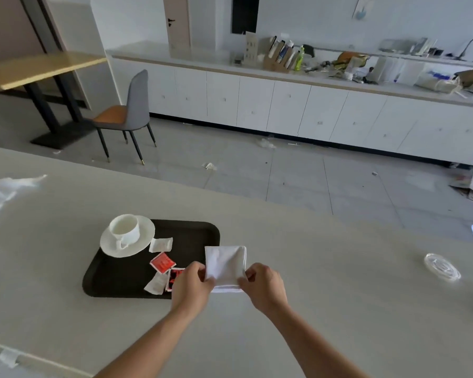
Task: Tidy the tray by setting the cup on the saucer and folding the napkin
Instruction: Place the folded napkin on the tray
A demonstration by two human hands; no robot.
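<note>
A white cup [124,227] stands upright on a white saucer [142,242] at the far left corner of a dark tray [112,279]. A white napkin [225,264], folded into a small square, lies over the tray's right edge and onto the table. My left hand [193,283] pinches its near left corner. My right hand [262,282] pinches its near right corner. Both hands hold the napkin's near edge.
Red and white sachets [163,264] lie loose on the tray between saucer and napkin. A clear glass dish [443,267] sits on the table to the right. Crumpled white plastic [3,190] lies at the far left. The table's far edge runs diagonally behind the tray.
</note>
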